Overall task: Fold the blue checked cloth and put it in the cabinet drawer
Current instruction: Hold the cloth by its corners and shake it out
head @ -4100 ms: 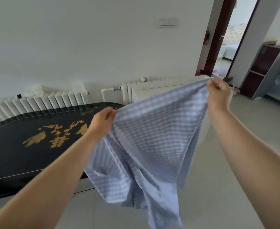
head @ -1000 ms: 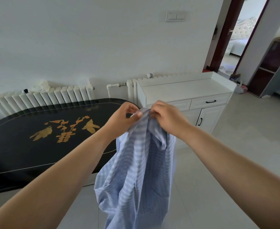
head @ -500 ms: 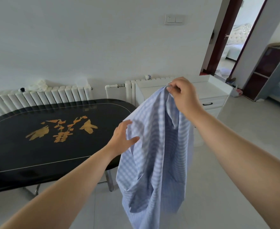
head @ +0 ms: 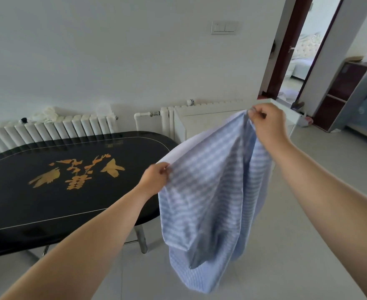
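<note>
The blue checked cloth (head: 210, 200) hangs doubled in the air in front of me, its lower part drooping toward the floor. My left hand (head: 155, 177) pinches its top edge at the lower left. Higher up on the right, my right hand (head: 267, 121) grips the other end of that edge, so it slopes up to the right. Behind the cloth stands the white cabinet (head: 200, 120); the cloth and my right hand cover its drawer fronts.
A black oval table (head: 55, 176) with a gold design stands on the left, on metal legs. White radiators (head: 52, 131) line the wall behind it. An open doorway (head: 297, 50) and a dark shelf unit (head: 342, 92) are at the right. Grey tiled floor lies below.
My left hand, open beside the cloth half a second ago, now pinches its top edge. The edge is stretched out between both hands, which were together one second ago.
</note>
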A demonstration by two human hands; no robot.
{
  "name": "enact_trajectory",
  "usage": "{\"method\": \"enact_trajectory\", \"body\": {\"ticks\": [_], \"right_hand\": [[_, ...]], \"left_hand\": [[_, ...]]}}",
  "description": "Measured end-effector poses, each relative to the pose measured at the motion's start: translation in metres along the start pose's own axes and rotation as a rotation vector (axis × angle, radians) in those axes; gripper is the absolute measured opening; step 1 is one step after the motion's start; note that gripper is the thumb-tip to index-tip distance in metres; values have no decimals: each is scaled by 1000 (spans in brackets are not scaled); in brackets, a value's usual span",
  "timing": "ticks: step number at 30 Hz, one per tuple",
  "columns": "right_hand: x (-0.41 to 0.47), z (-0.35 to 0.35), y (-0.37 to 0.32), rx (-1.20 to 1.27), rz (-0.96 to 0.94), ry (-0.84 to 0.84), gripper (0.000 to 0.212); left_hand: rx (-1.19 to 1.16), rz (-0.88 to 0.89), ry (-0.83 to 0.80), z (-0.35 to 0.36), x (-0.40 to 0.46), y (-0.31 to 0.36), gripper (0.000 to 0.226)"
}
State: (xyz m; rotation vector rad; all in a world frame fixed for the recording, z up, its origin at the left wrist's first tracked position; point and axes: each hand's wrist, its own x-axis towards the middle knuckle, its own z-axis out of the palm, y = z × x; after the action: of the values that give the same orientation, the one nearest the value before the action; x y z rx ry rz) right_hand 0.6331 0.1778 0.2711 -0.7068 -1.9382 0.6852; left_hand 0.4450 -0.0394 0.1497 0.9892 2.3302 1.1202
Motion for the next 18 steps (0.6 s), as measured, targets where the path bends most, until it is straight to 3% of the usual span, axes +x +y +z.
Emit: {"method": "enact_trajectory", "body": {"ticks": [2, 4, 6, 11, 15, 18], "right_hand": [[0, -4, 25, -43, 141, 28, 34], [-5, -5, 45, -113, 237, 40, 38], [-11, -1, 57, -144, 284, 70, 36], [-16, 17, 59, -58, 280, 83, 39], [-11, 24, 63, 8, 299, 68, 38], [-5, 18, 67, -39, 295, 51, 37]], "left_hand": [[-11, 91, 142, -13, -7, 20, 17], [68, 237, 172, -23, -14, 36, 14], [111, 288, 96, -28, -18, 40, 12], [192, 81, -238, -10, -28, -5, 15], [-38, 78, 46, -1, -34, -11, 23], [-3, 263, 130, -19, -42, 7, 26]]}}
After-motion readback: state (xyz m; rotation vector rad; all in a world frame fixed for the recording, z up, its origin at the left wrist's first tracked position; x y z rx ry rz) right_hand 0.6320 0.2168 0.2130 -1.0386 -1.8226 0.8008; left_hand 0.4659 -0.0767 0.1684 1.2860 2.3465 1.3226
